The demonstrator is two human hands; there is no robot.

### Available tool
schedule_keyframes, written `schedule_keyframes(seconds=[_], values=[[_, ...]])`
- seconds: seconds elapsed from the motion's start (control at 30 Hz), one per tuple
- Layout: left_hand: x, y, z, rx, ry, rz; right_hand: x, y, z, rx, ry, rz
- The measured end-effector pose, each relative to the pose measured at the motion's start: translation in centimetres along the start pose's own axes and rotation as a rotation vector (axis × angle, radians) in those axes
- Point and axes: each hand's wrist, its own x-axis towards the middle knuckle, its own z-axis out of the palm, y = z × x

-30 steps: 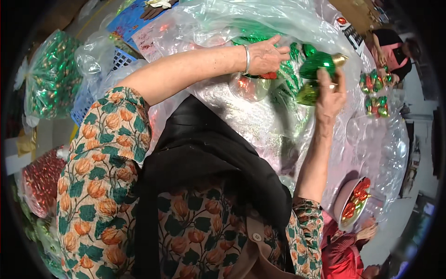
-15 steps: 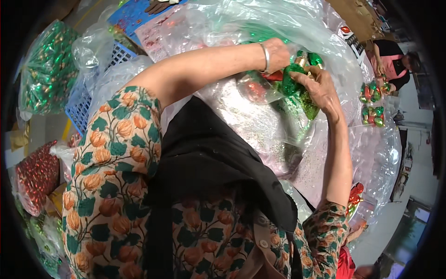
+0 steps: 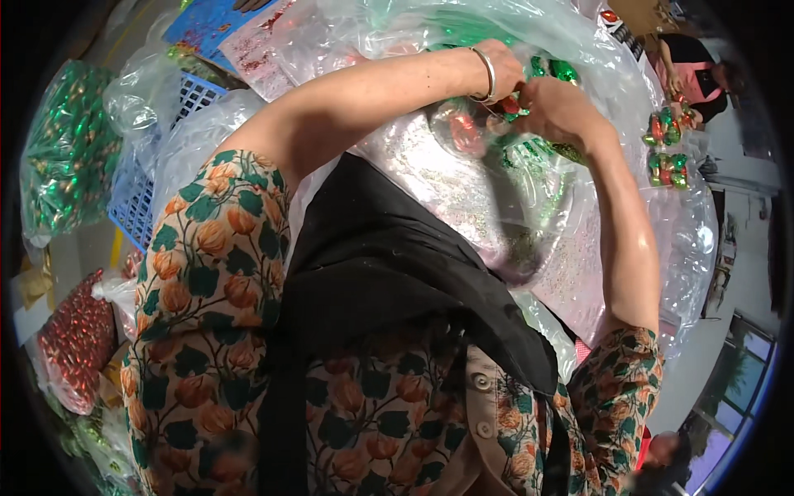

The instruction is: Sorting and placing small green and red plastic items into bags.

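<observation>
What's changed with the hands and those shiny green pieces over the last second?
The right hand, which held a green piece out to the right, has come in against the left hand; both now work the green and red pieces together on the clear plastic sheet. The finished clusters at right and the blue basket stayed put.

Both hands, left hand [image 3: 506, 76] and right hand [image 3: 559, 109], clutch shiny green ornaments [image 3: 556, 73] over clear plastic sheeting [image 3: 496, 207].

Packing workshop: bulk ornament bags [image 3: 70, 157]
</observation>
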Motion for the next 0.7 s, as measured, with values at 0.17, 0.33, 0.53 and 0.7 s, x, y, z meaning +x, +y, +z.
schedule_keyframes(seconds=[0.17,0.33,0.53,0.7], values=[[0.6,-0.7,-0.4,-0.111,-0.007,0.024,1.2,-0.4,-0.4,-0.136,-0.101,-0.206],[0.9,-1.0,0.9,0.014,-0.015,0.006,1.5,-1.4,1.0,-0.270,-0.131,-0.311],[1.4,-1.5,1.0,-0.004,0.010,-0.047,1.6,-1.1,0.2,-0.121,-0.139,-0.274],[1.3,-1.2,0.0,0.017,-0.078,0.046,2.1,2.1,0.1,0.009,-0.239,-0.312]])
